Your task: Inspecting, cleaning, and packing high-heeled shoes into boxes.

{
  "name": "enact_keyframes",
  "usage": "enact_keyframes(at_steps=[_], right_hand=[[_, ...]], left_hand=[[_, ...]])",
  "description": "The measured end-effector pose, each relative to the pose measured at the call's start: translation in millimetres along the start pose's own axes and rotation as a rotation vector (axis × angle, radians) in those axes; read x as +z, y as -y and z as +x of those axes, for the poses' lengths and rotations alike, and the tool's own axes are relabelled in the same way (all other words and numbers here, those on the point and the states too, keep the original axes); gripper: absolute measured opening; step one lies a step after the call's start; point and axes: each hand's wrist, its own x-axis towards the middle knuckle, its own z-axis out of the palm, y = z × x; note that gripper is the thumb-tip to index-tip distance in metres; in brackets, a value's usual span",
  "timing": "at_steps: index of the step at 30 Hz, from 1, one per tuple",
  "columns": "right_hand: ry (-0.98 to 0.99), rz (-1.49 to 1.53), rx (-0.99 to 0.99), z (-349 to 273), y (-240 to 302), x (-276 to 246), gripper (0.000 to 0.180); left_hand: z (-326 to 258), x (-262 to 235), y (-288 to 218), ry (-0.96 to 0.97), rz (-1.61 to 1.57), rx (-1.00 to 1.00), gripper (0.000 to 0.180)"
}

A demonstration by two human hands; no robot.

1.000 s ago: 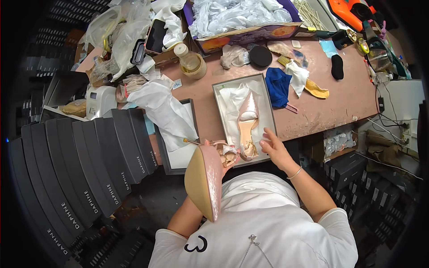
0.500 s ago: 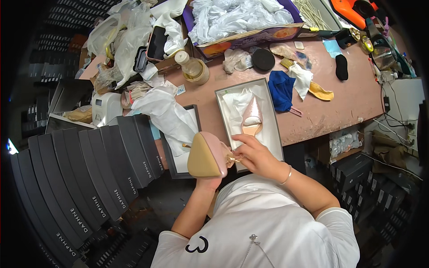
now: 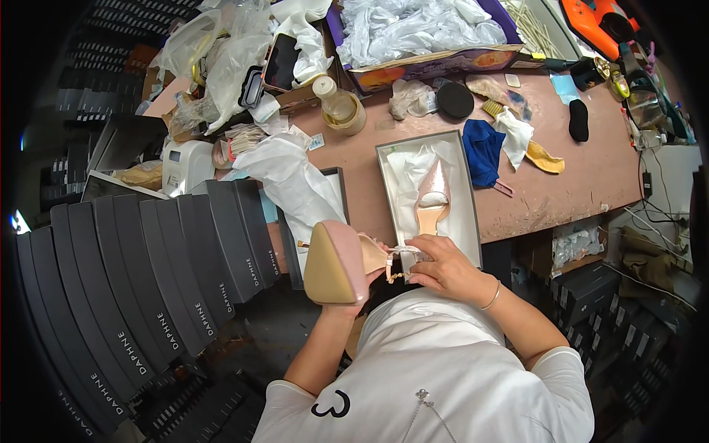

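My left hand (image 3: 346, 310) is closed around a pink pointed-toe shoe (image 3: 336, 258), its tan sole turned up; the shoe hides much of the hand. My right hand (image 3: 449, 269) pinches the pale ankle strap (image 3: 403, 249) of that shoe, pulled out to the right. A gold chain or buckle piece (image 3: 396, 277) hangs by the right fingers. Just beyond that hand, a matching glittery pink shoe (image 3: 433, 184) lies on white paper in a grey-edged shoe box (image 3: 470, 203). Left of it, a dark-rimmed box part (image 3: 297, 283) lies partly under white tissue paper (image 3: 284, 173).
A row of dark shoe boxes (image 3: 181, 258) stands at the left. Farther back are a tape roll with a bottle (image 3: 342, 114), a round black lid (image 3: 454, 100), a blue cloth (image 3: 483, 151), and a purple carton (image 3: 436, 60) full of plastic bags.
My right hand has drawn the strap out to the right, away from the shoe. The held shoe has tilted slightly. The whole view has shifted a little.
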Motion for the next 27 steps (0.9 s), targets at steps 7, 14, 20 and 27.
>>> enact_keyframes(at_steps=[7,14,20,27], right_hand=[[-0.002,-0.236,0.087,19,6,28,0.020],[-0.406,0.321,0.381,-19,-8,-2,0.023],[-0.218,1.170,1.144,-31,-60,40,0.033],[-0.284,1.010,0.804,-34,-37,55,0.030]], left_hand=[[-18,15,-1,0.058,-0.200,-0.225,0.054],[-12,-3,3,0.040,-0.182,0.028,0.058],[-3,10,6,0.016,-0.091,-0.010,0.055],[0,4,2,-0.021,-0.108,0.026,0.054]])
